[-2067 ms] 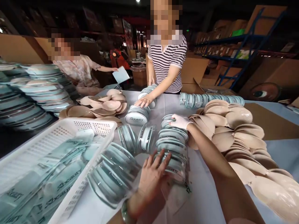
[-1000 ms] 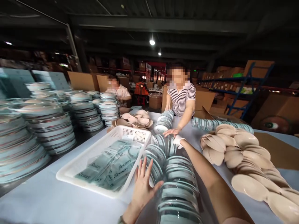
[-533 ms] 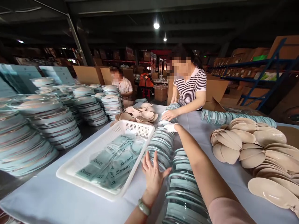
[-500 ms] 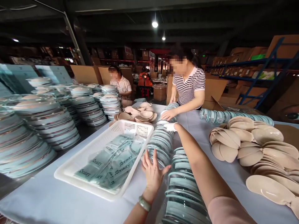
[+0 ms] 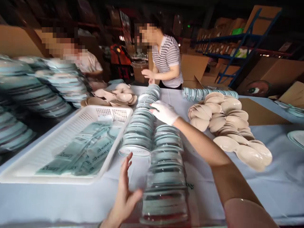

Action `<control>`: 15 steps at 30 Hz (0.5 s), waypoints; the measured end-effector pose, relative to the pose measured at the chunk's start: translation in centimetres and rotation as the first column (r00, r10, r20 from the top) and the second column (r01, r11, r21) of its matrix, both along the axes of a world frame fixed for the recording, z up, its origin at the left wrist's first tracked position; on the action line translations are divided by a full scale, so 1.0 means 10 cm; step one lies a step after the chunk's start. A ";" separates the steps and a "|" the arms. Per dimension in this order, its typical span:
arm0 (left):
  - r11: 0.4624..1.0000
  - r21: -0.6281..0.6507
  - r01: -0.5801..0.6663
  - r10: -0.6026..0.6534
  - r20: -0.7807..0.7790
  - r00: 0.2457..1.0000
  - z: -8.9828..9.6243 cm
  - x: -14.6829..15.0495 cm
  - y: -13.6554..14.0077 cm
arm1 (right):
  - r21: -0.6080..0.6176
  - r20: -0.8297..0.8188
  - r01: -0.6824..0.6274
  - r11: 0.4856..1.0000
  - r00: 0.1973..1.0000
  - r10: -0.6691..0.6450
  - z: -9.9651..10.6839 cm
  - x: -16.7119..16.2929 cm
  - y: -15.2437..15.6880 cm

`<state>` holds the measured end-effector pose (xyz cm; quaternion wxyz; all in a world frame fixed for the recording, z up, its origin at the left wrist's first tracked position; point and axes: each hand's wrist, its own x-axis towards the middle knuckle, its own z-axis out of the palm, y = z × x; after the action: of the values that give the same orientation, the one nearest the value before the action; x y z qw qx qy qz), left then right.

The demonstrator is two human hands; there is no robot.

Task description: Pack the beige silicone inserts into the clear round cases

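Two rows of round pale-teal packs with clear plastic lie on the cloth: a left row [image 5: 139,126] reaching away from me and a right row [image 5: 166,177] nearer my body. My left hand [image 5: 124,193] is bare and holds nothing, its thumb and fingers apart, just beyond the near end of the left row and beside the right one. In a white glove, my right hand [image 5: 165,112] lies against the right side of the left row, fingers stretched out. I cannot tell how firmly it touches the packs.
A white basket [image 5: 68,182] with printed teal packets stands left. Beige moulded pieces [image 5: 223,126] are piled right, more [image 5: 114,96] behind the basket. A co-worker [image 5: 167,61] in stripes stands at the rows' far end. Stacked packs [image 5: 66,82] rise left, near another person.
My left hand has come off the left row and back toward me. The right hand has shifted nearer along the row. The co-worker's hands have lifted off the packs. My view has turned right.
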<state>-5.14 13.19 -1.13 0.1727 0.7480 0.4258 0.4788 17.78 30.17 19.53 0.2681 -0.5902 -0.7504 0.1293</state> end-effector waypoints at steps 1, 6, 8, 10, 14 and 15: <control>0.993 -0.017 0.114 -0.115 -0.055 0.992 0.00 -0.06 -0.22 | -0.033 0.004 -0.043 0.999 0.999 0.043 -0.06 0.20 -0.28; 0.959 -0.027 0.281 -0.270 -0.376 0.886 -0.05 -0.02 -0.77 | -0.256 0.102 0.186 0.949 0.981 -0.165 -0.86 0.98 -1.99; 0.954 -0.025 0.298 -0.282 -0.406 0.869 -0.05 0.04 -0.70 | -0.399 0.193 0.189 0.897 0.974 -0.119 -1.32 0.93 -2.48; 0.946 -0.034 0.322 -0.308 -0.398 0.864 -0.03 0.07 -0.57 | -0.463 0.318 0.259 0.848 0.941 -0.114 -1.68 0.72 -2.71; 0.942 -0.067 0.330 -0.331 -0.366 0.870 0.00 0.05 -0.46 | -0.503 0.338 0.411 0.761 0.903 -0.264 -1.88 0.62 -2.66; 0.943 -0.074 0.325 -0.329 -0.365 0.871 0.00 0.04 -0.46 | -0.523 0.292 0.411 0.747 0.910 -0.296 -1.83 0.74 -2.61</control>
<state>-4.78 8.59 -1.13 0.1709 0.8854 0.3206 0.2900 25.14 4.04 1.25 0.0247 -0.7843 -0.5722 0.2385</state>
